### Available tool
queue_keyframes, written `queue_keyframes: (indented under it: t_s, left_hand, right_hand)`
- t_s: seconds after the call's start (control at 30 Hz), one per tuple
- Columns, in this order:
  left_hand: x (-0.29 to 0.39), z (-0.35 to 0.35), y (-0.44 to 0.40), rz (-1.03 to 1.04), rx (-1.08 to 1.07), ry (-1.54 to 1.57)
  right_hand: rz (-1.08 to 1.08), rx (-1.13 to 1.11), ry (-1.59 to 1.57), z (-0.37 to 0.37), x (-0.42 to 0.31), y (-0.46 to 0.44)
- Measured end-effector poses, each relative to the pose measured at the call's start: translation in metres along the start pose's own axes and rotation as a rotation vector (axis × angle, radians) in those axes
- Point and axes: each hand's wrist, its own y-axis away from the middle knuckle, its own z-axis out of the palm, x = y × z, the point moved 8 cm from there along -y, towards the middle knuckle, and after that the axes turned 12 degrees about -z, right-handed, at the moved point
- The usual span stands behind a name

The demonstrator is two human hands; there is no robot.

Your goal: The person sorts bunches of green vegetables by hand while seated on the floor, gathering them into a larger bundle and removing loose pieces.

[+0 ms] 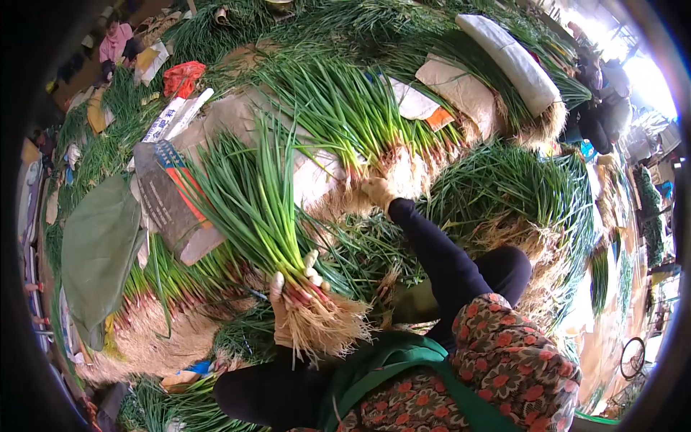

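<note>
My left hand, in a pale glove, is wrapped around a bunch of green onions just above the reddish stem bases. Its leaves fan up and left, while the pale roots hang toward my lap. My right hand, also gloved, reaches forward to the root end of a large pile of green onions. Its fingers are curled in at the stem bases there, partly hidden among roots.
More green onions lie to the right, and another row to the left. A green cloth, a grey printed sack and a white rolled sheet rest on the piles. A red bag lies farther back. Another person is at far left.
</note>
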Motion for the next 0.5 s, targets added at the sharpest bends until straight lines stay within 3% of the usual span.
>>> queue_keyframes:
  t_s: [0.1,0.13,0.2,0.23,0.27,0.3,0.33,0.37,0.43,0.47,0.5]
  left_hand:
    - [-0.004,-0.004,-0.001,-0.013,0.146,-0.012]
    - [-0.006,-0.005,0.004,-0.001,0.334,0.015]
    - [-0.006,-0.010,-0.005,0.025,0.386,-0.006]
    - [-0.006,-0.028,0.000,-0.021,0.390,-0.061]
    - [-0.005,-0.035,0.003,-0.066,0.391,-0.117]
    - [-0.009,-0.037,0.002,-0.081,0.345,-0.089]
    - [-0.013,-0.029,-0.001,-0.098,0.300,-0.063]
    - [-0.008,-0.029,-0.005,0.041,0.415,-0.107]
    - [-0.014,-0.017,-0.002,-0.011,0.356,-0.022]
    - [-0.017,-0.012,-0.002,-0.039,0.322,0.020]
    - [-0.014,-0.026,0.000,-0.044,0.288,0.016]
  right_hand:
    - [0.015,-0.195,0.199,0.011,-0.043,0.013]
    - [0.024,-0.272,0.269,0.007,-0.078,0.020]
    - [0.058,-0.447,0.244,0.009,-0.142,0.043]
    - [-0.114,-0.357,0.238,0.017,-0.162,0.063]
    - [-0.122,-0.435,0.105,0.019,-0.191,0.076]
    - [-0.278,-0.514,0.155,0.039,-0.191,0.105]
    - [-0.158,-0.838,0.187,0.051,-0.191,0.126]
    - [-0.094,-0.918,-0.019,0.054,-0.190,0.134]
    - [0.032,-1.049,-0.426,0.053,-0.185,0.139]
    - [-0.040,-1.177,-0.384,0.061,-0.168,0.148]
    - [0.152,-1.121,-0.484,0.064,-0.148,0.146]
